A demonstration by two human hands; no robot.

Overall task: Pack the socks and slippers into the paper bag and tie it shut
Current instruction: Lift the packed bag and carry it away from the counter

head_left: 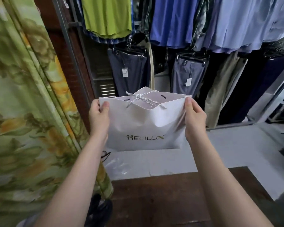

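Observation:
A white paper bag (143,126) with gold lettering hangs in the air in front of me. My left hand (98,115) pinches its top left corner and my right hand (195,118) pinches its top right corner. A white twisted cord (141,99) is knotted across the middle of the bag's mouth, pulling the rims together there. The mouth gapes at the right of the knot. The bag's contents are hidden; no socks or slippers show.
A green flowered curtain (28,112) hangs at the left. Racks of shirts (220,22) and trousers (129,71) fill the back. Below the bag are a white floor (154,163) with clear plastic wrap (120,166) and a dark wooden surface (162,199).

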